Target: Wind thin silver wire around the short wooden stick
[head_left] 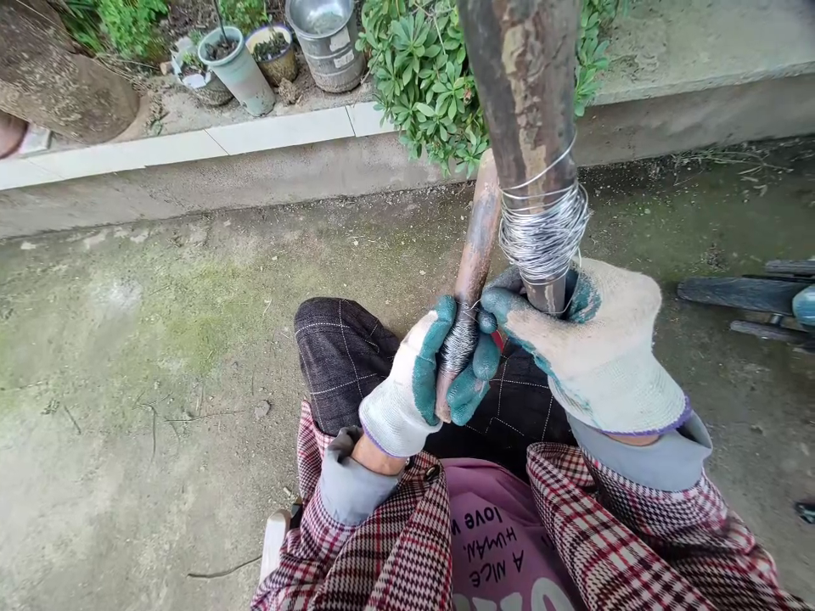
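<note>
nearest the viewer: a checked jacket (407,543), a pink shirt (490,530) and dark trousers (334,365). the left hand (411,378), gloved, is closed around the lower part of a thin stick (480,225), held tilted above the trousers; a wire winding (459,339) encircles that stick within the grip. the right hand (592,331), gloved, is closed around the lower end of a thick stick (522,85), just beside the thin one; a loose wire coil (544,233) wraps it directly above the hand. whether the right hand touches the winding cannot be told. beyond: stained floor (159,339), then a ledge (280,133), an overhanging bush (420,81) and a metal pot (332,55).
</note>
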The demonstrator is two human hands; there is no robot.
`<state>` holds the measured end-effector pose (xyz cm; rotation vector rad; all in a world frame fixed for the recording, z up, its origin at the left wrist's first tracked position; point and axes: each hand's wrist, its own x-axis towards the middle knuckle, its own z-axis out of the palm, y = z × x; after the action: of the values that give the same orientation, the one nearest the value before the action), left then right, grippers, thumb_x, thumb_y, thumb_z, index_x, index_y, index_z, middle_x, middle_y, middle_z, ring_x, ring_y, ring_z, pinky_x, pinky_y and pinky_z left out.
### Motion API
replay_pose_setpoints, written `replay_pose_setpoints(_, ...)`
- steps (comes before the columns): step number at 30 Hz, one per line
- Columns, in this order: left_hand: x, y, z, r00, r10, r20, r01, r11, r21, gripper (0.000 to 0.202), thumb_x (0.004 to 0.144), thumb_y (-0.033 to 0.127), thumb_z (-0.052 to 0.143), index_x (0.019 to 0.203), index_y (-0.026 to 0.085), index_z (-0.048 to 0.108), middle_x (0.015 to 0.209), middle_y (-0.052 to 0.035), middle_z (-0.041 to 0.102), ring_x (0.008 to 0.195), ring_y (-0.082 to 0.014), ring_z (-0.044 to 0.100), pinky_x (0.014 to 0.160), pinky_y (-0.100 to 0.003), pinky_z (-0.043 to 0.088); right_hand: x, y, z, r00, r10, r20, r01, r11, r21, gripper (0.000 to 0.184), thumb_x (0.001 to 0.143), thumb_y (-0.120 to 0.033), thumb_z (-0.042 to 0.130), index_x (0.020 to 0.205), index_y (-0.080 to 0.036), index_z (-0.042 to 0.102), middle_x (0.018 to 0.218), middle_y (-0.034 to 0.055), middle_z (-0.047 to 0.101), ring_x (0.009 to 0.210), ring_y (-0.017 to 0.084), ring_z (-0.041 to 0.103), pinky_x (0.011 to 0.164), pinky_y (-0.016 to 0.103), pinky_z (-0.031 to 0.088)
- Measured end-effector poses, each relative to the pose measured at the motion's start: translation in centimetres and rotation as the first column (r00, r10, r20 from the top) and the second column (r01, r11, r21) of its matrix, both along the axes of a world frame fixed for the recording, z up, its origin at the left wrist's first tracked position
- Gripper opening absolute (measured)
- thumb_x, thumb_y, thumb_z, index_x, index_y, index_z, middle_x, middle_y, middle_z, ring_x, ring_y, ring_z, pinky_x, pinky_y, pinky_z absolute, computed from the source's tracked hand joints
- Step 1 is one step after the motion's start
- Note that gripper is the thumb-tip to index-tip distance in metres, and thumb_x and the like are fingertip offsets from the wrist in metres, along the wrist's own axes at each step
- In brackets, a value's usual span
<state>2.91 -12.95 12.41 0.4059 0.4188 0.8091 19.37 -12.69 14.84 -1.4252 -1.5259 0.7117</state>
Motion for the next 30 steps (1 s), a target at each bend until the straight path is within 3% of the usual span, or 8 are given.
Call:
replay_pose_setpoints(4, -0.1, -0.1, 0.1, 0.999, 0.039, 0.015, -0.039, 0.999, -0.007, 0.041, 0.096, 0.058, 0.067, 0.091, 0.018, 0.066, 0.063, 0.0023, 0.064, 0.029, -0.0074, 0.038, 0.027, -0.021, 0.033, -0.2, 0.0, 0.3, 0.999, -0.025, 0.028, 0.024, 0.999, 0.029, 0.007, 0.089, -0.034, 0.084, 0.088, -0.030, 0.077, 0.083, 0.0028, 0.079, 0.074, 0.026, 0.072, 0.068, 0.041, 0.059)
replay_pose_setpoints(14, -0.1, -0.2, -0.8, 0.980, 0.119, -0.158, -0.124, 0.992, -0.027, 0.058, 0.101, 0.071, 0.053, 0.089, 0.017, 0.068, 0.059, 0.0011, 0.060, 0.033, -0.0076, 0.040, 0.033, -0.023, 0.036, -0.2, -0.8, -0.8, 1.000, -0.018, 0.014, 0.018, 1.000, 0.021, 0.008, 0.089, -0.034, 0.084, 0.094, -0.033, 0.079, 0.087, 0.0002, 0.080, 0.076, 0.027, 0.073, 0.067, 0.041, 0.059)
replay_pose_setpoints(19, -0.2, -0.2, -1.0, 0.956, 0.167, -0.239, -0.157, 0.986, 0.062, 0.055, 0.093, 0.071, 0.066, 0.087, 0.017, 0.071, 0.063, -0.0005, 0.065, 0.040, -0.0099, 0.051, 0.037, -0.023, 0.043, -0.1, -0.8, -0.3, 0.999, -0.018, 0.031, 0.017, 0.999, 0.031, 0.008, 0.087, -0.032, 0.083, 0.093, -0.033, 0.078, 0.086, -0.0003, 0.079, 0.076, 0.027, 0.073, 0.067, 0.041, 0.059)
replay_pose_setpoints(22, -0.7, 0.1, -1.0, 0.949, 0.182, -0.259, -0.137, 0.973, 0.184, 0.050, 0.089, 0.067, 0.075, 0.085, 0.018, 0.073, 0.065, -0.0013, 0.067, 0.051, -0.0153, 0.064, 0.050, -0.027, 0.057, 0.0, -0.4, 0.7, 0.996, -0.034, 0.085, 0.031, 0.999, 0.032, 0.008, 0.084, -0.028, 0.083, 0.085, -0.031, 0.076, 0.079, -0.0005, 0.076, 0.072, 0.025, 0.070, 0.063, 0.039, 0.055)
replay_pose_setpoints(26, -2.0, 0.8, -0.6, 0.846, 0.272, -0.458, -0.129, 0.939, 0.320, 0.036, 0.090, 0.057, 0.078, 0.087, 0.021, 0.074, 0.077, -0.0010, 0.072, 0.076, -0.0191, 0.073, 0.076, -0.032, 0.063, 0.1, 0.5, 2.4, 0.994, -0.004, 0.111, 0.004, 1.000, 0.002, 0.022, 0.076, -0.026, 0.083, 0.067, -0.028, 0.064, 0.063, -0.0013, 0.065, 0.060, 0.021, 0.059, 0.055, 0.036, 0.045)
replay_pose_setpoints(30, -2.9, 1.3, -0.1, 0.765, 0.322, -0.558, -0.115, 0.920, 0.374, 0.031, 0.084, 0.049, 0.085, 0.084, 0.020, 0.073, 0.082, -0.0002, 0.072, 0.080, -0.0171, 0.068, 0.076, -0.029, 0.059, 0.1, 1.1, 3.1, 0.997, 0.022, 0.068, -0.019, 0.999, -0.046, 0.022, 0.072, -0.029, 0.081, 0.062, -0.027, 0.061, 0.060, -0.0012, 0.061, 0.056, 0.019, 0.050, 0.051, 0.036, 0.038)
